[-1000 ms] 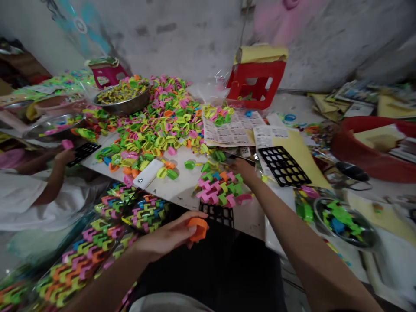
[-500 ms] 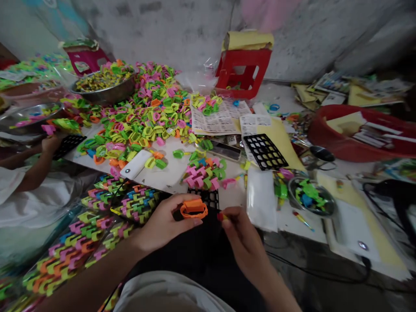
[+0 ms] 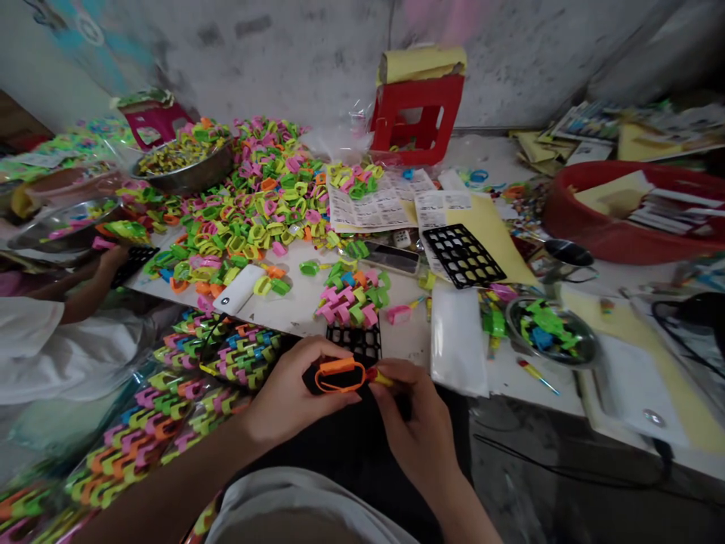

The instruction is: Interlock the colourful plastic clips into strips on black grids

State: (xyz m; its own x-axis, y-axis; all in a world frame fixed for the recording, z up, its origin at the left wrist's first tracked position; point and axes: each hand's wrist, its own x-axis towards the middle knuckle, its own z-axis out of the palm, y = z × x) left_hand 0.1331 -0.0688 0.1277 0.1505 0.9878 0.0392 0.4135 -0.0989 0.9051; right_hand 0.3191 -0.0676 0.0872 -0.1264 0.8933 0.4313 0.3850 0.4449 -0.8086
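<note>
My left hand (image 3: 286, 397) is closed around the sides of an orange plastic toy watch-like band (image 3: 338, 366), its open loop facing me. Between the fingertips of my right hand (image 3: 416, 412) is a small red-and-yellow piece (image 3: 382, 378); its red end is at the band's right side, and I cannot tell whether they touch. Just beyond my hands, a black grid tray (image 3: 368, 341) juts over the table edge. Pink, green, orange and blue bands (image 3: 351, 298) stand in rows at its far part.
A large heap of coloured bands (image 3: 266, 200) covers the table's left. To the right are a clear plastic bag stack (image 3: 460, 340), a metal bowl (image 3: 583, 351) and another black grid (image 3: 464, 255). Filled packs (image 3: 141, 431) lie lower left. Another person's arm (image 3: 84, 298) reaches in at left.
My right hand has moved left with the red-and-yellow piece, bringing its red end up to the orange band. The band has tilted slightly in my left hand.
</note>
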